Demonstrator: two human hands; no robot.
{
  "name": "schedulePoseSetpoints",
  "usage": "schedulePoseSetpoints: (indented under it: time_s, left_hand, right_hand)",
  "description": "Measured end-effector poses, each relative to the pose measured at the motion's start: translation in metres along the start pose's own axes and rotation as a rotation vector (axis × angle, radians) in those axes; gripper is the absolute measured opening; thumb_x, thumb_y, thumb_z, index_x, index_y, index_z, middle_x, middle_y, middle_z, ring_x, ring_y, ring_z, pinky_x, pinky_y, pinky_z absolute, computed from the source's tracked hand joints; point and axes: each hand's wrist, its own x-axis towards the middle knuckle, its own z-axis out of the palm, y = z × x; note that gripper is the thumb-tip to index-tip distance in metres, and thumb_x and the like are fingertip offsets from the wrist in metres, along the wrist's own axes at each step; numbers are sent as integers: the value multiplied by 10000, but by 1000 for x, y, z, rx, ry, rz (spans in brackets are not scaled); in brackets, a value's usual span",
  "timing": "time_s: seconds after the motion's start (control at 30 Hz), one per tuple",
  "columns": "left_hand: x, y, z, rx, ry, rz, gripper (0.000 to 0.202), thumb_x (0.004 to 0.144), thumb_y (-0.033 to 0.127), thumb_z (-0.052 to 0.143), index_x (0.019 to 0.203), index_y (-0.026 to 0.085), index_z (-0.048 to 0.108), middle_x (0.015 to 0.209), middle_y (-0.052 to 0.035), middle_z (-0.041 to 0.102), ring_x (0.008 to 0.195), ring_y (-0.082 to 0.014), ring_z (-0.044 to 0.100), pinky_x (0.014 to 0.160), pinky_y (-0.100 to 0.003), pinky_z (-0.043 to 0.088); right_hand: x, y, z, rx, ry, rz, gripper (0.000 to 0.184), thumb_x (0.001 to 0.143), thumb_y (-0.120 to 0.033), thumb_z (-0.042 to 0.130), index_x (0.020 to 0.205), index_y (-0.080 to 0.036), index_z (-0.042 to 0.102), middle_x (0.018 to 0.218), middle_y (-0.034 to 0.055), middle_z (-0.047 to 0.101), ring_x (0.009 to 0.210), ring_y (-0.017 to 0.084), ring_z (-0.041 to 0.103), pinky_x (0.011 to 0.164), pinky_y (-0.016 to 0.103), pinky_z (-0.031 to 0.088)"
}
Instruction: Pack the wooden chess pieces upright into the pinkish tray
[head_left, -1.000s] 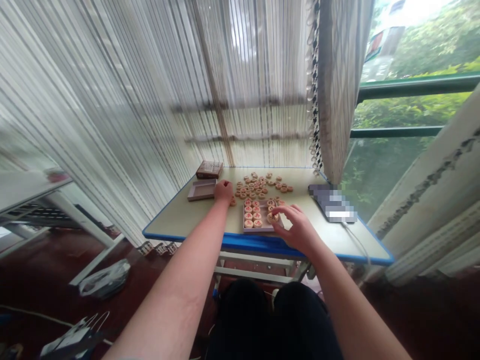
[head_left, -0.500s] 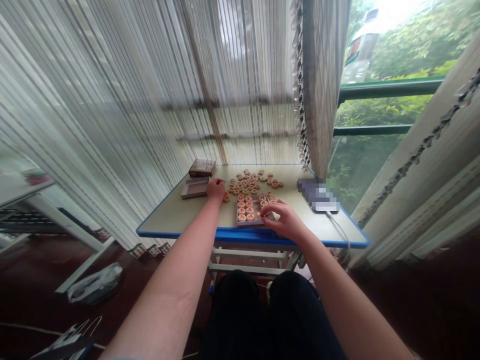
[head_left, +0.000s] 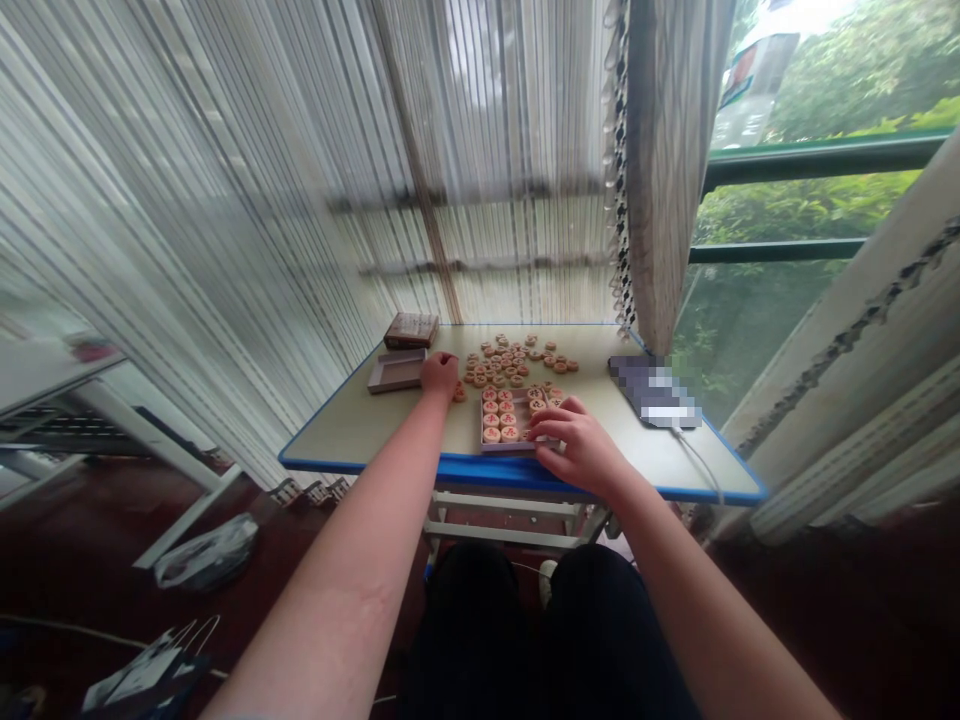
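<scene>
Several round wooden chess pieces with red marks lie scattered (head_left: pixel 517 362) on a small blue-edged table (head_left: pixel 352 432). A shallow tray (head_left: pixel 489 447) near the front edge holds rows of such pieces. My right hand (head_left: pixel 574 443) rests on the tray's right part, fingers curled down over pieces there; what it grips is hidden. My left hand (head_left: pixel 439 374) lies further back at the left edge of the loose pieces, fingers closed, next to an empty box tray (head_left: pixel 396 371).
A brown box (head_left: pixel 411 329) sits at the table's back left. A flat blurred device (head_left: pixel 655 391) with a cable lies at the right. Striped curtains hang behind the table, a window at the right. Bags lie on the floor at the left.
My right hand has dropped from a raised pinch over the tray onto its right side. My left hand has stayed in place. The view has shifted slightly.
</scene>
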Motion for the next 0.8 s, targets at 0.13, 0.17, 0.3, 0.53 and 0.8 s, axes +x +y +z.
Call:
schedulePoseSetpoints:
  time_s: [0.13,0.17,0.3,0.53,0.8]
  left_hand:
    - [-1,0,0,-52,-7,-6,206,711,270,477,762,168,649,748,-45,666,744,-169,616,636,-268,458]
    - [0,0,0,-54,-10,-7,206,709,270,476,759,169,648,748,-46,666,745,-169,616,636,-269,458]
    - [1,-1,2,-64,-6,-1,200,700,275,477,741,169,642,735,-46,662,739,-173,616,631,-273,456]
    - [1,-2,2,-75,7,11,199,696,282,482,736,168,640,714,-42,656,706,-168,612,620,-271,453]
    - [2,0,3,-57,-3,14,205,700,267,489,763,165,655,711,-42,656,715,-172,614,625,-275,457]
  right_hand:
    - [-3,-3,0,-25,-21,-19,209,730,-178,549,900,-207,666,913,34,666,828,200,478,800,353,403]
    - [-3,-3,0,-36,-32,-22,211,731,-184,550,906,-209,664,893,35,666,819,201,477,783,353,404]
    - [-6,-4,3,-90,-38,-21,184,740,-199,542,879,-210,662,837,43,667,789,204,476,756,361,401]
    - [-10,-2,5,-172,42,45,130,747,-216,532,797,-205,651,797,43,668,778,211,466,759,368,391]
    - [-10,-3,5,-180,43,63,141,734,-200,530,817,-202,644,821,44,662,792,211,465,764,361,383]
